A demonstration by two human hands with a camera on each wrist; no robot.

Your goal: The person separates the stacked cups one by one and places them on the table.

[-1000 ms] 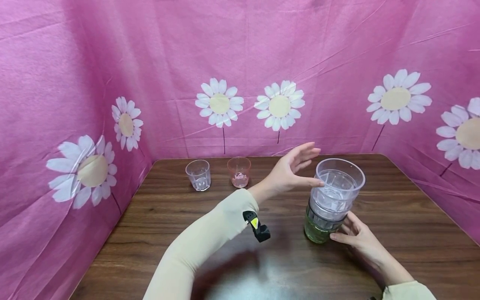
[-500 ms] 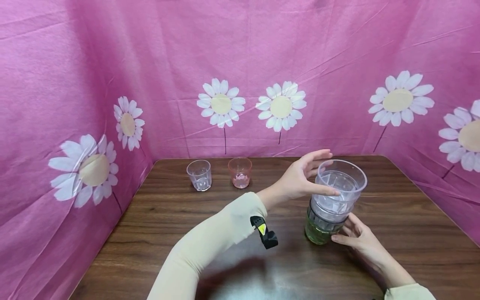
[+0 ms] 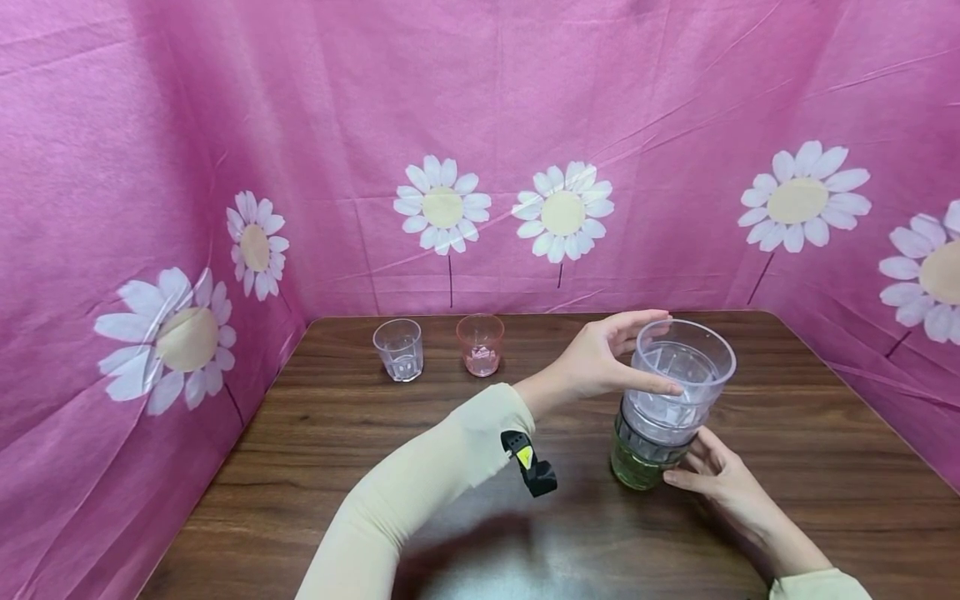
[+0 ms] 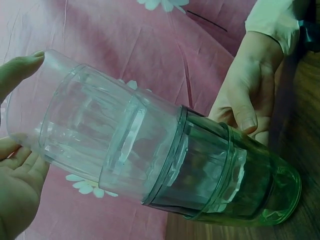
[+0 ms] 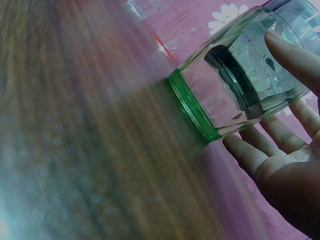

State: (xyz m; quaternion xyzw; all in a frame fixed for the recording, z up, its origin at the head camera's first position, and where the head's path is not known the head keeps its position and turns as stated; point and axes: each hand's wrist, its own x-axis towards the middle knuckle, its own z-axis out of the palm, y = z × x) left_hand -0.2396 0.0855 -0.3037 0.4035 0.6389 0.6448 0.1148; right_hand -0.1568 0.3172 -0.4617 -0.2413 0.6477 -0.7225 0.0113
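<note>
A stack of nested plastic cups stands on the right of the table in the head view. Lowest is a green cup, with a dark grey cup set in it and clear cups above. My left hand holds the uppermost clear cup, thumb on the near side and fingers round the far side. Low on the stack, my right hand grips the green cup from the right. The right wrist view shows its thumb and fingers on opposite sides of that cup's wall.
Farther back on the wooden table stand a clear cup and a pink cup, upright and apart. A pink cloth printed with daisies hangs behind the table and along both sides.
My left hand has moved right and slightly down to the top of the stack, and its thumb and fingers have closed round the uppermost clear cup. The right hand stays in place.
</note>
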